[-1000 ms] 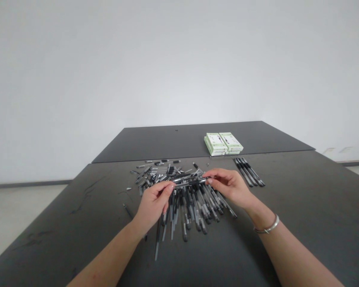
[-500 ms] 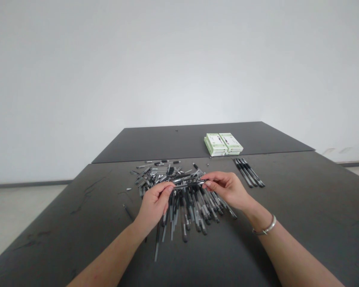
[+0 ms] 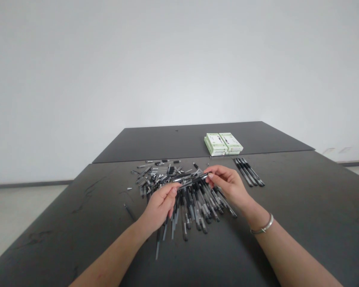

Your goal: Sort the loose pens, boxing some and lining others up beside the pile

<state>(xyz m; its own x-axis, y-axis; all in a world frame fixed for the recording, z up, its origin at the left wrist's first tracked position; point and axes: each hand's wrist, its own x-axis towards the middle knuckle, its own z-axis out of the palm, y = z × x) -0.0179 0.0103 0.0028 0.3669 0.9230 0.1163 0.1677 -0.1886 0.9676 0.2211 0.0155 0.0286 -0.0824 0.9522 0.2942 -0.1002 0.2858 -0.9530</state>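
A slim pen (image 3: 194, 181) with a clear barrel and a dark grip stretches between my two hands, above a heap of pen parts (image 3: 197, 205). My left hand (image 3: 161, 201) pinches its left end between thumb and fingers. At the other end, the fingertips of my right hand (image 3: 227, 184) are closed on the dark, pointed part. The pen tilts up toward the right. Beneath it lie clear barrels with black grips, thin refills, caps and small tips; part of the heap is hidden by my hands.
Several assembled-looking pens (image 3: 249, 172) lie side by side to the right of the heap. Green and white boxes (image 3: 224, 144) are stacked on the farther black table panel (image 3: 155, 143). A single dark refill (image 3: 129, 212) and a small tip (image 3: 129, 188) lie left of the heap.
The pen has gone from nearly level to tilted, its right end raised. My right hand has risen slightly, and my left hand has shifted a little to the right.
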